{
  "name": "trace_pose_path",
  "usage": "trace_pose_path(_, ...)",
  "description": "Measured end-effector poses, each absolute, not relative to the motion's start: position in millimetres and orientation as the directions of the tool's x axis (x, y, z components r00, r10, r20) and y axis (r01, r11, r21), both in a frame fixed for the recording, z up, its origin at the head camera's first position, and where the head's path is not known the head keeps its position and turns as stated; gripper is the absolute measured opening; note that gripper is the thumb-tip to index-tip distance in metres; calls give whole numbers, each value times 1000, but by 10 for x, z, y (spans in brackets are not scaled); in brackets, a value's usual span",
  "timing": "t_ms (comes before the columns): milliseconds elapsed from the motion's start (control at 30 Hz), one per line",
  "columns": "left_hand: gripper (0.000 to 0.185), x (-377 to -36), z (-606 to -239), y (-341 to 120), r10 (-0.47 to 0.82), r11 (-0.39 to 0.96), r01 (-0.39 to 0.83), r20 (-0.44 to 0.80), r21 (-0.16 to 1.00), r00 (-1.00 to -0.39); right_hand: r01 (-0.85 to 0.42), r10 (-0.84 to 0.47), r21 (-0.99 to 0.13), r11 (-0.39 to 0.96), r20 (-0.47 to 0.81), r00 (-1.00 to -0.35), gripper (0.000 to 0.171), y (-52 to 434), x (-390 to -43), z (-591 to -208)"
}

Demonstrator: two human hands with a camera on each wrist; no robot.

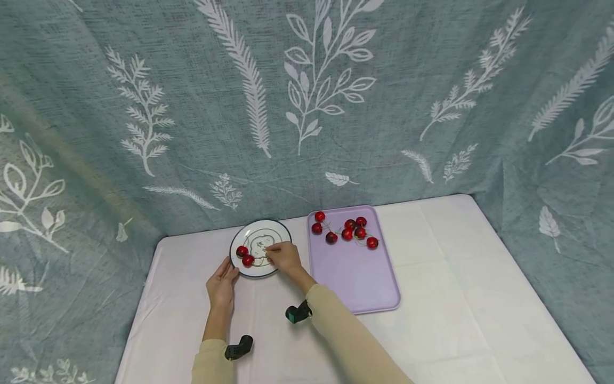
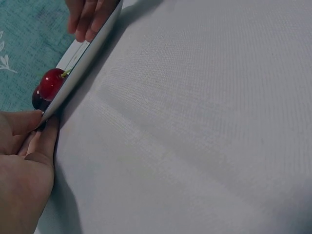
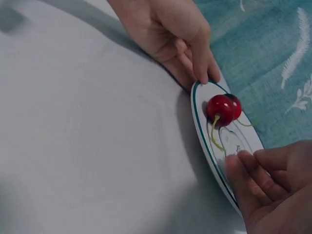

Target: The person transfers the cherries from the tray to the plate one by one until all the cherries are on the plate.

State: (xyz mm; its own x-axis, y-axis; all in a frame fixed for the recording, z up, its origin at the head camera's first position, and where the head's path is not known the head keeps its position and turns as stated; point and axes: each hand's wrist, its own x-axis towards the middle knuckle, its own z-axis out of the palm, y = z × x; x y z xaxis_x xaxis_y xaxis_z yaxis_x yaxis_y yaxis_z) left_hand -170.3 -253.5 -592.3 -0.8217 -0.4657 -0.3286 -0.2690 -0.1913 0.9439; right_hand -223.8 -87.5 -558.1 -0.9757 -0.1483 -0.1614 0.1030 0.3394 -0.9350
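Observation:
A white plate (image 1: pixel 268 234) with a dark rim sits at the back left of the table, and two red cherries (image 1: pixel 245 255) with stems lie on its left part. My left hand (image 1: pixel 233 271) pinches the plate's near-left rim (image 2: pixel 83 63), thumb on top and a finger under the edge, close to the cherries (image 2: pixel 51 83). My right hand (image 1: pixel 271 250) hovers over the middle of the plate (image 3: pixel 234 141). Its fingertips (image 3: pixel 258 163) are loosely bunched just above the surface, a little to the side of the cherries (image 3: pixel 222 108), with nothing visible between them.
A lilac tray (image 1: pixel 357 277) lies right of the plate, with several more cherries (image 1: pixel 352 230) at its far end. A white cloth (image 1: pixel 455 298) covers the table. A teal leaf-print curtain (image 1: pixel 307 106) hangs close behind and to both sides.

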Motion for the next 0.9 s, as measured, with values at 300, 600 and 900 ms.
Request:
trace_pose_path(300, 58, -1722, -5947, -2564, -458, -208, -260, -329, 943, -826, 60, -194, -958, 281, -117, -974, 13, -840, -2234, -5547)
trace_pose_path(600, 57, -1753, -5938, -2579, -457, -221, -255, -331, 941, -826, -122, -264, -892, 435, 3, -965, 12, -702, -2357, -5441)
trace_pose_path(900, 56, -1838, -5927, -2616, -451, -203, -249, -316, 947, -835, -176, -286, -879, 444, 47, -957, 13, -525, -2510, -5356)
